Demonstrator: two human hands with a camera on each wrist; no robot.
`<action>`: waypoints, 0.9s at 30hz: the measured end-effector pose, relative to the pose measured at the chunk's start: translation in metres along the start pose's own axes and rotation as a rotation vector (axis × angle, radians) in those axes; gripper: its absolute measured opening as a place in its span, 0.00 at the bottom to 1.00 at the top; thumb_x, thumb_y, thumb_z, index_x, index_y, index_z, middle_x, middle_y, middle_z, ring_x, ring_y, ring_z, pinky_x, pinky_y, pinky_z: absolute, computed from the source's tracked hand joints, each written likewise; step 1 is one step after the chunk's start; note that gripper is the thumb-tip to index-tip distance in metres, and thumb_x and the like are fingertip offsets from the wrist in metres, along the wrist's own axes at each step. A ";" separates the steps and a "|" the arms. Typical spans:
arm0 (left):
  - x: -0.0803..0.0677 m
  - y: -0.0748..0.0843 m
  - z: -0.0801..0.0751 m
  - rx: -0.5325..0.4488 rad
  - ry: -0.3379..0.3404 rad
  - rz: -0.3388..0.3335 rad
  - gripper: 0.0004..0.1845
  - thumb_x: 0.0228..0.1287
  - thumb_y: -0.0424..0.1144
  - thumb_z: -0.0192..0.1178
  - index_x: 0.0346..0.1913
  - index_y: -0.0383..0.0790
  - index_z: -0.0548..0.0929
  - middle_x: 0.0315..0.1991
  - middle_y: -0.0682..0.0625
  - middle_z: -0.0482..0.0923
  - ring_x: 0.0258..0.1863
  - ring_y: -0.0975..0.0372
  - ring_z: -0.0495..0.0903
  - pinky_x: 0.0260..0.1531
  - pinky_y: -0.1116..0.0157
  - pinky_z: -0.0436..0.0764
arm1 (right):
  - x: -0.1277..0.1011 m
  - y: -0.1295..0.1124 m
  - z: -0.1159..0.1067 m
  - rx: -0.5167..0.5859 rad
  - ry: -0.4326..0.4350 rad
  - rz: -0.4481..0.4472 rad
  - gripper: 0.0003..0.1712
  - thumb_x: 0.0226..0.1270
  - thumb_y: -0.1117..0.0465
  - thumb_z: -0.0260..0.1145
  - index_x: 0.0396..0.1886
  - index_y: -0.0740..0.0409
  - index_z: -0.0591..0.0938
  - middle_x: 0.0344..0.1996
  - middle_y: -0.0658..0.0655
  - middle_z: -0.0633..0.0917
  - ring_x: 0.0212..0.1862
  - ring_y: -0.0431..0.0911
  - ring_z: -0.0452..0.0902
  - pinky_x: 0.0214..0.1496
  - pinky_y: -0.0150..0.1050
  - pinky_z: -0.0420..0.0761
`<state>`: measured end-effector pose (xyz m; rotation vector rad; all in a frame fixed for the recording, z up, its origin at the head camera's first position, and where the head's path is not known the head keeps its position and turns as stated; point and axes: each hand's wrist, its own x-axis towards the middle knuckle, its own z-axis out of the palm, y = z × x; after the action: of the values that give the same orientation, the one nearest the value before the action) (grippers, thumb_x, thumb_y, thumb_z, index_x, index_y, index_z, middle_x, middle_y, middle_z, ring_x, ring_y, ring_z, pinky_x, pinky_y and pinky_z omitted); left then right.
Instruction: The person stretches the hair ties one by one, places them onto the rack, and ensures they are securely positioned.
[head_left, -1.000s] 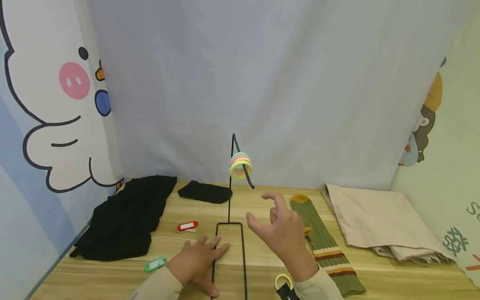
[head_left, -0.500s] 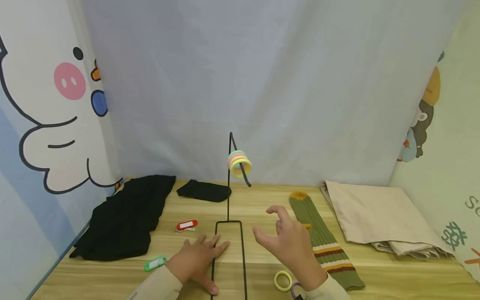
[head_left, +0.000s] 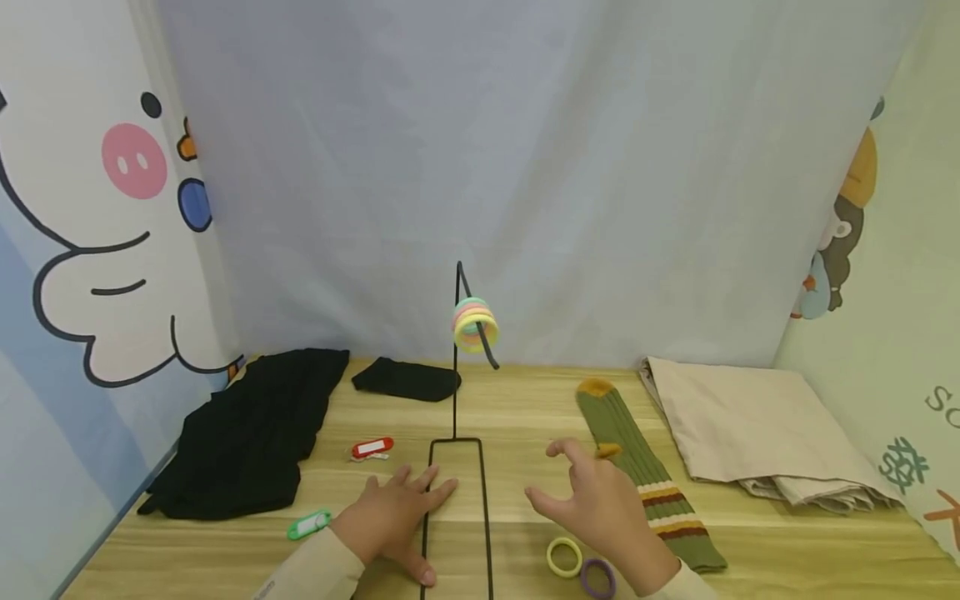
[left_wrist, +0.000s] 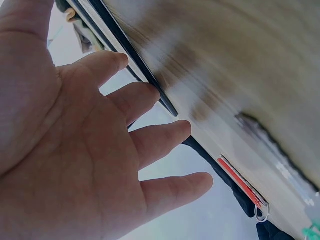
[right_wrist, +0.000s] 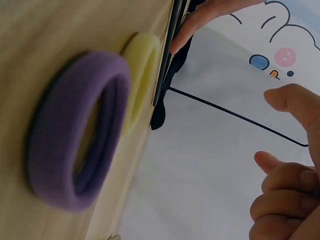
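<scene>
A black wire stand (head_left: pixel 456 400) rises from the wooden table, with several pastel hair rings (head_left: pixel 474 324) hung on its hook. My left hand (head_left: pixel 393 518) lies flat with spread fingers on the left rail of the stand's base (left_wrist: pixel 131 52). My right hand (head_left: pixel 600 508) hovers over the table with loosely bent fingers and holds nothing. A yellow hair ring (head_left: pixel 564 557) and a purple hair ring (head_left: pixel 597 577) lie on the table just below the right hand. The right wrist view shows the purple ring (right_wrist: pixel 75 135) and the yellow ring (right_wrist: pixel 141 75) close up.
A green striped sock (head_left: pixel 645 479) lies right of my right hand, a folded beige cloth (head_left: pixel 750 429) beyond it. Black garments (head_left: pixel 247 437) (head_left: pixel 407 381) sit at the back left. A red key tag (head_left: pixel 372 448) and a green key tag (head_left: pixel 310 525) lie near my left hand.
My right hand has come down and back from near the stand's hook toward the table's near edge. The purple ring has come into sight beside the yellow one. The left hand has stayed put.
</scene>
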<state>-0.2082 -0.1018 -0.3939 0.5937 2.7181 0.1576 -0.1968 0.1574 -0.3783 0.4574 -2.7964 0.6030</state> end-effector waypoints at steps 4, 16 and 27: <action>-0.002 -0.001 -0.001 -0.007 0.010 0.004 0.59 0.26 0.66 0.71 0.70 0.57 0.59 0.72 0.47 0.55 0.69 0.42 0.55 0.54 0.32 0.58 | -0.003 0.006 -0.001 -0.012 -0.134 -0.008 0.25 0.47 0.41 0.71 0.42 0.49 0.79 0.08 0.41 0.57 0.11 0.33 0.45 0.11 0.23 0.50; 0.000 -0.002 -0.002 -0.022 0.011 0.008 0.60 0.25 0.66 0.71 0.70 0.57 0.58 0.72 0.46 0.54 0.69 0.42 0.54 0.55 0.31 0.57 | -0.012 0.014 -0.012 -0.077 -0.529 -0.026 0.30 0.32 0.47 0.80 0.37 0.55 0.82 0.28 0.48 0.83 0.26 0.41 0.73 0.22 0.38 0.76; -0.001 -0.001 -0.001 -0.026 -0.008 0.005 0.60 0.26 0.66 0.70 0.70 0.58 0.58 0.72 0.47 0.53 0.69 0.42 0.53 0.55 0.32 0.56 | -0.016 0.017 -0.007 -0.073 -0.561 -0.026 0.19 0.39 0.58 0.77 0.33 0.53 0.81 0.18 0.43 0.76 0.20 0.39 0.66 0.22 0.36 0.74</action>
<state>-0.2077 -0.1028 -0.3927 0.5923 2.7028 0.1917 -0.1864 0.1790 -0.3827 0.7453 -3.3144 0.4112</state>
